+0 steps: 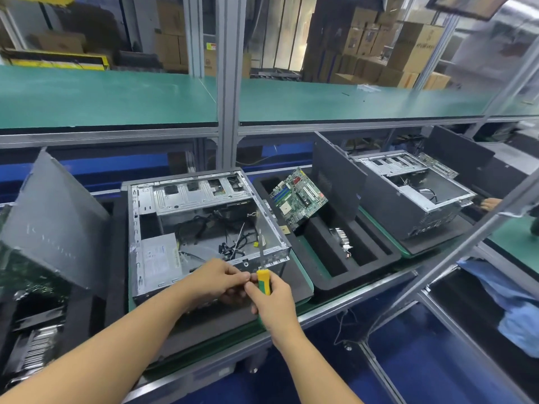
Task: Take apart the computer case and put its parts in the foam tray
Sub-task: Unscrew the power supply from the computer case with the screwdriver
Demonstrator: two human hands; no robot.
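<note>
one computer case (201,196) beyond left hand (221,282), right hand (274,298)

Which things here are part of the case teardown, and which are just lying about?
In the job: open computer case, screwdriver gripped in the right hand, foam tray holding the motherboard and heatsink.
Lying about: second case further right, blue cloth, cardboard boxes behind.

Screwdriver (264,282) yellow-green; motherboard (299,198) green; foam tray (364,259) black; computer case (204,225) silver-grey.
</note>
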